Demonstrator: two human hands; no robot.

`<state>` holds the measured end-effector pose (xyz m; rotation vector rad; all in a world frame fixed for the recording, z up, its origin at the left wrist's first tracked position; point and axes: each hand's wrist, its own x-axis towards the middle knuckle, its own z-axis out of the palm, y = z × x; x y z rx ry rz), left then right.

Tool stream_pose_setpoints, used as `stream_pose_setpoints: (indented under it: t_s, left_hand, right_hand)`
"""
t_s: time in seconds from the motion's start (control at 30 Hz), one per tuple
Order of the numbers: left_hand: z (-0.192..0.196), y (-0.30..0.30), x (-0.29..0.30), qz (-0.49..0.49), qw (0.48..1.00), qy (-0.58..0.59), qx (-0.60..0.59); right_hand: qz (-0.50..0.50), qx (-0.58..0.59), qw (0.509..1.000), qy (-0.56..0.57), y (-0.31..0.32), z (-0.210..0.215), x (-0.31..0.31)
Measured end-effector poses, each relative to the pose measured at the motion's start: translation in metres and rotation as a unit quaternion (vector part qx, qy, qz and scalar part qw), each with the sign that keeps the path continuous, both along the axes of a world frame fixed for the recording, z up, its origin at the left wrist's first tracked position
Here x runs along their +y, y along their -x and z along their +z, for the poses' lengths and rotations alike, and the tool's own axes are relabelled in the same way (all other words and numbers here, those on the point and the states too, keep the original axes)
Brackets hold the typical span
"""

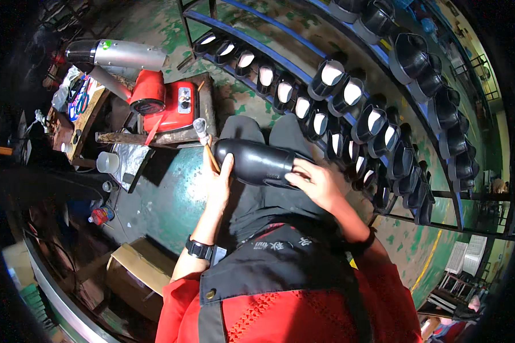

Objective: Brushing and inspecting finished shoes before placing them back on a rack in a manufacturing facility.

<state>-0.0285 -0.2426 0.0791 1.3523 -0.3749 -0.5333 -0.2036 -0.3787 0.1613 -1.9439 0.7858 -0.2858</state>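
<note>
A glossy black leather shoe (257,162) lies sideways over my lap, its rounded toe toward the left. My left hand (216,177) grips the toe end, thumb on the upper. The same hand also has a thin wooden-handled tool (212,155) with a pale grey head, pointing up and away; whether it is a brush I cannot tell. My right hand (315,182) is closed at the shoe's opening end, its fingertips pinching the edge near the strap. The far side and the sole of the shoe are hidden.
A red machine (171,117) with a silver barrel (130,55) stands on a wooden stand ahead left. Rows of black shoes fill a blue-edged rack (257,86) to the right. A white cup (107,162), a red-labelled bottle (101,215) and a cardboard box (137,268) are at left.
</note>
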Motion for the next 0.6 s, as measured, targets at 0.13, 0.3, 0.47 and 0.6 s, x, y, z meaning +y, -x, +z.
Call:
stream_pose_setpoints:
  t_s: [0.13,0.3,0.47,0.6]
  left_hand:
    - [-0.001,-0.012,0.013,-0.056,0.998,-0.006,0.006]
    - [0.007,-0.037,0.014,-0.010,0.981,0.017,0.195]
    - [-0.001,-0.063,0.004,-0.011,0.976,0.003,0.219]
    - [-0.036,-0.088,0.001,0.128,0.946,0.028,0.298]
  right_hand:
    - [0.038,0.060,0.997,-0.008,-0.027,-0.024,-0.018]
    - [0.118,0.048,0.967,-0.222,-0.065,0.008,-0.023]
    - [0.139,0.050,0.969,-0.198,-0.090,0.005,-0.049]
    - [0.037,-0.109,0.990,-0.085,-0.107,0.038,-0.071]
